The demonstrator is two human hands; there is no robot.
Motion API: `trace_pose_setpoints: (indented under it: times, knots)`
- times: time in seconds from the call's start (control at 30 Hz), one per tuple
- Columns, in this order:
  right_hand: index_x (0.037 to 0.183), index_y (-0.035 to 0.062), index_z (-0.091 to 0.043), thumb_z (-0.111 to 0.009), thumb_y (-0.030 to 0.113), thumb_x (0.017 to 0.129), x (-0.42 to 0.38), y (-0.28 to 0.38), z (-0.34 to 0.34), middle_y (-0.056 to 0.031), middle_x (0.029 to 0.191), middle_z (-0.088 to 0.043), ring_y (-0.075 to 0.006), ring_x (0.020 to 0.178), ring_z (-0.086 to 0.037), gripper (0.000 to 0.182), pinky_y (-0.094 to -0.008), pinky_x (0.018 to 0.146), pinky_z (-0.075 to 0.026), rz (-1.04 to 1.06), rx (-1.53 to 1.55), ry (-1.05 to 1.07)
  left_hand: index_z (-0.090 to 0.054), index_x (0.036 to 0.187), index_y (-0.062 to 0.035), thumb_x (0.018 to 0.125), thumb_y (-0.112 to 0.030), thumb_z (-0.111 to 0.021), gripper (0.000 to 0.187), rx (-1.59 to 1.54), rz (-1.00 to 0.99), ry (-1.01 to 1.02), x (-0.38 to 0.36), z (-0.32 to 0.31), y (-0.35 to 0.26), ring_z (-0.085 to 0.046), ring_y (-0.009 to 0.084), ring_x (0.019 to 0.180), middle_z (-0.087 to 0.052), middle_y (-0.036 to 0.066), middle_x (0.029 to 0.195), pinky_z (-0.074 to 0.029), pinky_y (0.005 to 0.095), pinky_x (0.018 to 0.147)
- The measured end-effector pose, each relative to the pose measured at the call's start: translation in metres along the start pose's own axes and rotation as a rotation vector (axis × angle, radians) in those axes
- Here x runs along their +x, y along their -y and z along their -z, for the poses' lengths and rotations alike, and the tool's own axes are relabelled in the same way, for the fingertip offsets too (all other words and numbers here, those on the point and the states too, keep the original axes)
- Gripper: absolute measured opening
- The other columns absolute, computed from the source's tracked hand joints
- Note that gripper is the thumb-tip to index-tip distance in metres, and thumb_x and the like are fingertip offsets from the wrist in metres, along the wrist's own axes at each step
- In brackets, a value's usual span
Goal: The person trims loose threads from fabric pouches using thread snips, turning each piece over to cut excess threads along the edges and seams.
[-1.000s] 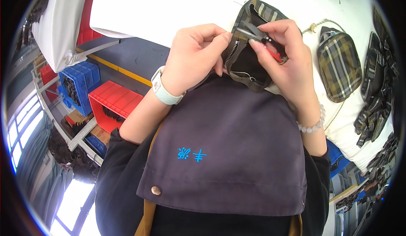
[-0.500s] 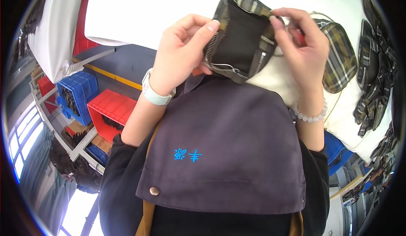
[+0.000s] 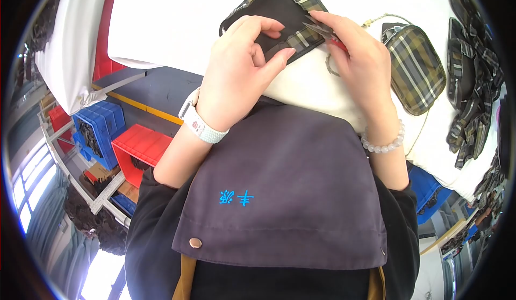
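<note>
A dark pouch piece (image 3: 271,9) with plaid edging and a zipper lies spread on the white table, its black inner side up. My left hand (image 3: 236,71) rests over its near left part, thumb and index finger apart; some other fingers are hidden. Thread snips (image 3: 321,30) with a red handle are in my right hand (image 3: 361,58), blades pointing left over the plaid edge. Just right of that hand lies a zipped plaid pouch (image 3: 418,69) with a cord.
Several plaid pouch pieces (image 3: 470,106) are heaped along the table's right side. A cream cloth (image 3: 306,93) covers the near table edge. Down left stand a blue crate (image 3: 102,130) and a red crate (image 3: 142,144). Another blue bin (image 3: 427,192) sits below right.
The pouch piece has gone from being held up between both hands to lying lower on the table, farther left. My left fingers have loosened, and the snips' blades now show at my right fingers.
</note>
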State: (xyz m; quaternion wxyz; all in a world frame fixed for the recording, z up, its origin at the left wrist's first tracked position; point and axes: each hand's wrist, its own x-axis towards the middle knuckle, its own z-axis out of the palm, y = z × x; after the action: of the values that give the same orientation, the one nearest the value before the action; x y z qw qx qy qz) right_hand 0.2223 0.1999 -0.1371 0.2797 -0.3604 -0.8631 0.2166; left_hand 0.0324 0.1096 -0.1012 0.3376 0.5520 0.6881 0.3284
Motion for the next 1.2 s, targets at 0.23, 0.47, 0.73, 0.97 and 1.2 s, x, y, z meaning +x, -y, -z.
trace_pose_setpoints:
  times: [0.23,0.47,0.73,0.97,1.2]
  knots:
    - [0.106,0.015,-0.063,-0.069,0.004,0.085,0.0,-0.001,-0.002,-0.0018,0.088,-0.072,-0.0233,0.068,-0.07,0.024,-0.0336,0.056,-0.052,-0.048,-0.04,-0.043,-0.063,0.117,0.0007,0.088,-0.004,-0.076,0.032,-0.055,0.101,0.092,0.006,0.002,0.002,-0.045,-0.0033,0.055,-0.063,-0.001,0.096,-0.038,0.0146,0.052]
    - [0.11,0.0111,-0.061,-0.066,0.001,0.088,-0.001,-0.001,0.002,-0.0059,0.093,-0.073,-0.0263,0.076,-0.071,0.026,-0.0341,0.063,-0.053,-0.117,0.043,-0.055,-0.066,0.104,-0.0007,0.097,-0.011,-0.07,0.013,-0.122,0.131,0.113,0.009,0.0,0.004,-0.045,-0.0014,0.052,-0.061,-0.002,0.073,-0.038,0.0172,0.048]
    - [0.113,0.0127,-0.062,-0.072,0.016,0.09,0.002,0.006,0.006,-0.0046,0.085,-0.071,-0.0231,0.071,-0.07,0.025,-0.034,0.058,-0.052,-0.207,0.101,-0.007,-0.062,0.101,0.0016,0.103,-0.013,-0.061,0.015,-0.438,0.264,0.093,0.009,-0.001,0.013,-0.051,0.0028,0.048,-0.057,0.0,0.06,-0.043,0.0194,0.045]
    - [0.119,0.012,-0.063,-0.073,0.024,0.092,0.0,0.003,0.001,-0.006,0.084,-0.071,-0.0235,0.073,-0.071,0.031,-0.031,0.061,-0.054,-0.061,0.278,0.047,-0.057,0.097,0.0001,0.103,-0.01,-0.059,0.012,-0.55,0.232,0.114,0.009,0.0,0.019,-0.058,0.0036,0.053,-0.061,0.001,0.072,-0.048,0.0191,0.045]
    - [0.111,0.0084,-0.062,-0.073,0.021,0.092,-0.001,0.021,-0.003,-0.0062,0.083,-0.071,-0.0219,0.07,-0.07,0.026,-0.0322,0.061,-0.053,-0.129,0.336,-0.091,-0.056,0.099,-0.0017,0.104,-0.01,-0.058,0.01,-0.564,0.198,0.14,0.008,0.0,0.021,-0.057,0.0028,0.053,-0.06,0.0,0.073,-0.048,0.0187,0.045]
